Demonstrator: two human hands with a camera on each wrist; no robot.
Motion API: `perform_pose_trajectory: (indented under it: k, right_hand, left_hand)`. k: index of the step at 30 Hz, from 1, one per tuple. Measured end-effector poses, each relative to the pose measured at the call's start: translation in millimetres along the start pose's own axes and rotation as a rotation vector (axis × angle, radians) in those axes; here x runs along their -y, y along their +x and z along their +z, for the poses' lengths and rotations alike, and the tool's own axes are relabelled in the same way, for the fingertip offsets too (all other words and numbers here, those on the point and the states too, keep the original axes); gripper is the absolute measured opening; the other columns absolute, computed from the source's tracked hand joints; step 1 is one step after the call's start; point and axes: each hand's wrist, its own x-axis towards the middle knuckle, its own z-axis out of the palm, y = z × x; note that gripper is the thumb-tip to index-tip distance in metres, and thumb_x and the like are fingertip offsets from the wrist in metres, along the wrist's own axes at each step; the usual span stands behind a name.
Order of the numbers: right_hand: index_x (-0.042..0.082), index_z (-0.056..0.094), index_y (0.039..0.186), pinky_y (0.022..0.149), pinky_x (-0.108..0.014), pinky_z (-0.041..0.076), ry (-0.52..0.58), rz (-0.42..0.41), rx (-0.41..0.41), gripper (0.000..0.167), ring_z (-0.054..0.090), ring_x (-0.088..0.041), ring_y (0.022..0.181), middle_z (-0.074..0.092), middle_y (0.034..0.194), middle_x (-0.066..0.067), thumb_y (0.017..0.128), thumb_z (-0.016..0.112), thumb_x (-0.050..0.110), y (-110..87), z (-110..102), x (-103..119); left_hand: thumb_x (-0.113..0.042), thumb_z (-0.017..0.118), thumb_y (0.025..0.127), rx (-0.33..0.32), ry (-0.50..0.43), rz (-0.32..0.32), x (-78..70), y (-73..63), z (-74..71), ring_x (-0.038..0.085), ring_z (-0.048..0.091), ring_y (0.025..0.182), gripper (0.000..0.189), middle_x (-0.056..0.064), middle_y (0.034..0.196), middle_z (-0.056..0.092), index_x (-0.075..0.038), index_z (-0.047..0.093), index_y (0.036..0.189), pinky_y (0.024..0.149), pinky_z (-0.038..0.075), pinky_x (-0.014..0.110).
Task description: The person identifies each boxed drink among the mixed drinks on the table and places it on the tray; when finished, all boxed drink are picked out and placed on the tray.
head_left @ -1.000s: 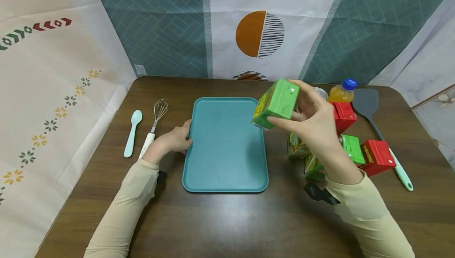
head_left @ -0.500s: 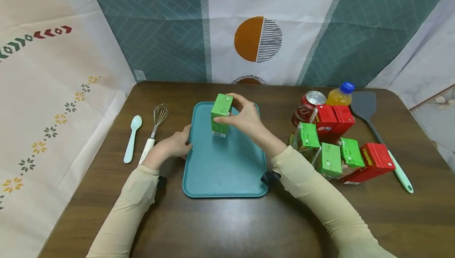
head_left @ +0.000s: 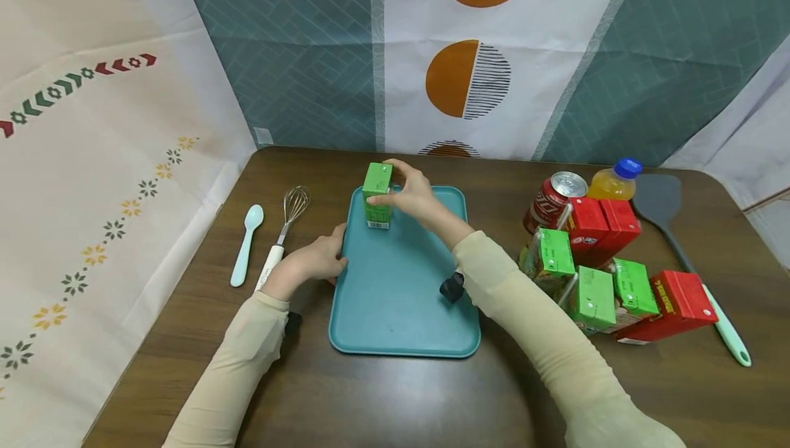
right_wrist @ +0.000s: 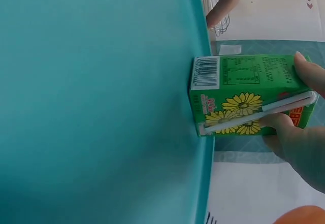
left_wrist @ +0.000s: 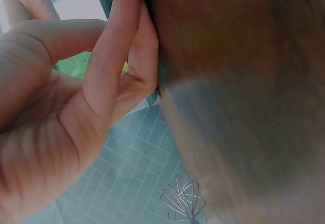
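My right hand (head_left: 415, 195) holds a green drink carton (head_left: 377, 191) upright at the tray's far left corner. In the right wrist view, thumb and fingers grip the upper part of the carton (right_wrist: 244, 94), which has yellow flowers and a wrapped straw on its side. Its base meets the teal tray (right_wrist: 101, 102) close to the rim. At the left edge of the tray (head_left: 404, 297), my left hand (head_left: 317, 256) holds the rim. The left wrist view shows the left hand's fingers (left_wrist: 104, 66) bent against that edge, partly hiding the green carton behind them.
Right of the tray stand several green cartons (head_left: 594, 297) and red cartons (head_left: 669, 304), a cola can (head_left: 552, 201) and an orange drink bottle (head_left: 614, 182). A grey spatula (head_left: 660, 201) lies beyond them. A whisk (head_left: 290, 215) and a pale spoon (head_left: 247, 245) lie at left.
My right hand has carried the green carton leftward from above the tray's right side and lowered it to the far left corner. The left hand has stayed at the rim.
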Motion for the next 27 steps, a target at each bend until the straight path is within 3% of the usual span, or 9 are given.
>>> perform_pose_trajectory:
  k: [5,10,13,17,21,27]
  right_hand:
    - [0.020,0.041,0.136,0.095,-0.032,0.044,-0.045,0.009,0.051,0.072,0.046,-0.019,0.122,0.052,0.128,-0.002,0.075,0.078,0.016,7.4,1.3,1.6]
    - [0.019,0.035,0.142,0.095,-0.031,0.044,-0.003,-0.001,0.110,0.075,0.047,-0.020,0.122,0.050,0.130,-0.003,0.078,0.075,0.013,18.0,3.8,5.3]
    - [0.021,0.028,0.146,0.098,-0.029,0.042,0.020,0.027,0.131,0.080,0.042,-0.019,0.128,0.046,0.136,-0.002,0.080,0.073,0.012,21.4,5.5,7.1]
    - [0.026,0.020,0.149,0.105,-0.031,0.035,-0.014,0.096,0.102,0.088,0.030,-0.019,0.137,0.032,0.148,-0.001,0.080,0.074,0.016,19.2,4.3,9.8]
    - [0.025,0.019,0.150,0.109,-0.037,0.028,-0.063,0.121,0.058,0.095,0.019,-0.021,0.141,0.021,0.154,-0.002,0.076,0.078,0.022,9.5,-1.4,14.9]
    - [0.023,0.031,0.145,0.109,-0.037,0.031,-0.052,0.084,0.097,0.082,0.026,-0.018,0.139,0.030,0.150,-0.001,0.077,0.077,0.020,-32.0,-14.3,13.9]
  left_hand:
    - [-0.005,0.046,0.093,0.004,0.010,-0.010,-1.5,-0.2,2.6,0.018,0.062,0.057,0.072,0.015,0.079,0.061,0.009,-0.002,0.145,0.055,0.049,0.028]
    - [-0.004,0.047,0.093,-0.005,0.016,-0.019,-4.1,0.0,2.4,0.018,0.061,0.056,0.073,0.013,0.074,0.060,0.008,-0.002,0.145,0.052,0.047,0.027]
    - [-0.005,0.046,0.094,0.000,0.020,-0.027,-5.1,0.9,2.9,0.019,0.061,0.056,0.072,0.013,0.073,0.060,0.007,-0.002,0.146,0.052,0.047,0.027]
    - [-0.005,0.047,0.094,0.011,0.026,-0.019,-6.9,3.2,4.7,0.019,0.061,0.057,0.072,0.013,0.072,0.060,0.007,-0.003,0.146,0.052,0.047,0.027]
    - [-0.005,0.047,0.094,0.002,0.031,-0.014,-7.9,4.5,4.5,0.018,0.061,0.057,0.073,0.012,0.071,0.060,0.007,-0.002,0.146,0.052,0.046,0.027]
    - [-0.005,0.047,0.094,-0.003,0.033,-0.018,-2.6,1.2,1.3,0.018,0.061,0.056,0.073,0.014,0.072,0.060,0.007,-0.003,0.146,0.053,0.047,0.027]
